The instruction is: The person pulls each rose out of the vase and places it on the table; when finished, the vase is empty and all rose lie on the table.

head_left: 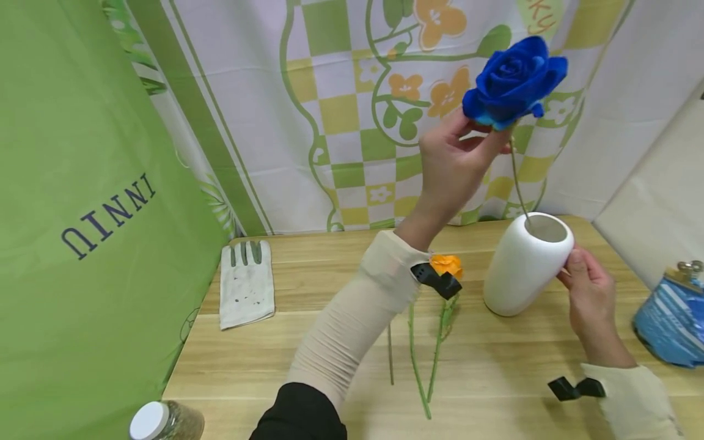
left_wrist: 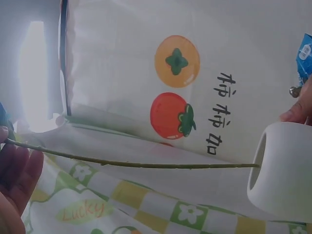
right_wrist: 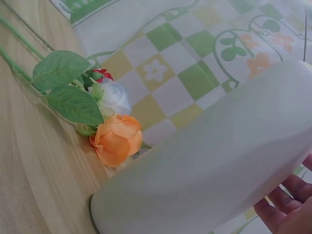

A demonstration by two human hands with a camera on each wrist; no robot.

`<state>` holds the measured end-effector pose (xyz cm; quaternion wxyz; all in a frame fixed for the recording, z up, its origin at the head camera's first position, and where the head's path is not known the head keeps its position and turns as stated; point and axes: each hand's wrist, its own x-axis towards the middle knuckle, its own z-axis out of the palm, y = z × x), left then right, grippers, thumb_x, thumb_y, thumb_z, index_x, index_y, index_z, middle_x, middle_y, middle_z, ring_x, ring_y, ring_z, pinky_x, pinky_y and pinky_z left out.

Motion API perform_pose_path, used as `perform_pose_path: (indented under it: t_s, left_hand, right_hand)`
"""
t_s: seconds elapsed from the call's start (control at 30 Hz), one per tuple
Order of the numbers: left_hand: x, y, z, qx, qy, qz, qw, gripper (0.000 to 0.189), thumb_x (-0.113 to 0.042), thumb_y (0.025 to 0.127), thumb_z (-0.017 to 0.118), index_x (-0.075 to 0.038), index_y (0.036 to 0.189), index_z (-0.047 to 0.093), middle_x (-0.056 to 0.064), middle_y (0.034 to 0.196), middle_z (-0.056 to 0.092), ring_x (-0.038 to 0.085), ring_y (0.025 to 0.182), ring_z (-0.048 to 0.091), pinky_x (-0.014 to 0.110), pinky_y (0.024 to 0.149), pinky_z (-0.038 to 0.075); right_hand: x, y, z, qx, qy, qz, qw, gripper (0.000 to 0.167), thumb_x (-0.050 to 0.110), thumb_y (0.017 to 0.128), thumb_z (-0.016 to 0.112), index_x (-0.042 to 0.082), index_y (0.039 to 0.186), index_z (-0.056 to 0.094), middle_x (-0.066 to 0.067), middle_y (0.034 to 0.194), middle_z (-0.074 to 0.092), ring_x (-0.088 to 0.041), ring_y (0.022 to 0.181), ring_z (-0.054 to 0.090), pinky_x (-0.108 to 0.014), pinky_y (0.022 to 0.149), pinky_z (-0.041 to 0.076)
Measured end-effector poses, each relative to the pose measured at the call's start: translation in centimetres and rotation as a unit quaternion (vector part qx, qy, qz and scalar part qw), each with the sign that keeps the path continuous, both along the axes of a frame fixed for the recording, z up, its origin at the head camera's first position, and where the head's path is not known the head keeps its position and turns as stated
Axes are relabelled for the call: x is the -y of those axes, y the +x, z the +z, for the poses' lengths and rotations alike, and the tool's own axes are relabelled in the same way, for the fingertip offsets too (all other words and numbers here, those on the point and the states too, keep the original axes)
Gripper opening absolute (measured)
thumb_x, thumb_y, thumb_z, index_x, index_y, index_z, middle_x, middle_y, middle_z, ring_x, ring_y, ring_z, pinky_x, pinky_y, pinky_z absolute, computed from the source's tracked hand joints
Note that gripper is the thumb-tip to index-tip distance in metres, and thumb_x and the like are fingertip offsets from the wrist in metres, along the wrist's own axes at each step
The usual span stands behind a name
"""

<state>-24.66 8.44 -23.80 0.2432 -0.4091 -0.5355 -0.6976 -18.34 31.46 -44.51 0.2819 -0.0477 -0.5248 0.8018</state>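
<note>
High above the table, my left hand (head_left: 453,156) pinches a blue rose (head_left: 514,79) right under its bloom. The rose's thin stem (left_wrist: 146,165) runs down, and its lower end is inside the mouth of a white vase (head_left: 519,275). My right hand (head_left: 591,296) holds the vase at its right side near the rim, thumb toward the camera. In the right wrist view, fingers of that hand (right_wrist: 287,207) lie curled against the vase's wall. Left of the vase, an orange flower (right_wrist: 116,139), a white flower (right_wrist: 113,99) and a small red flower (right_wrist: 103,74) lie on the table.
A white work glove (head_left: 247,284) lies at the table's back left. At the front left stands a jar (head_left: 167,421) with a white lid. A blue pouch (head_left: 673,318) with a metal clasp sits at the right. A patterned curtain (head_left: 341,116) hangs behind the table.
</note>
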Motion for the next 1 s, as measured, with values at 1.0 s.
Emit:
perform_pose_path:
  t_s: [1.0]
  left_hand:
    - [9.4,-4.6,-5.3,0.268,-0.104,0.142,0.9473,0.015,-0.010,0.088,0.075,0.003,0.095,0.070,0.013,0.072,0.068,0.013,0.051,0.064,0.031,0.054,0.061]
  right_hand:
    - [-0.1,0.1,-0.3,-0.019,-0.037,0.017,0.9990,0.018,0.009,0.098,0.061,0.001,0.106,0.075,-0.001,0.096,0.077,-0.008,0.092,0.073,-0.016,0.074,0.060]
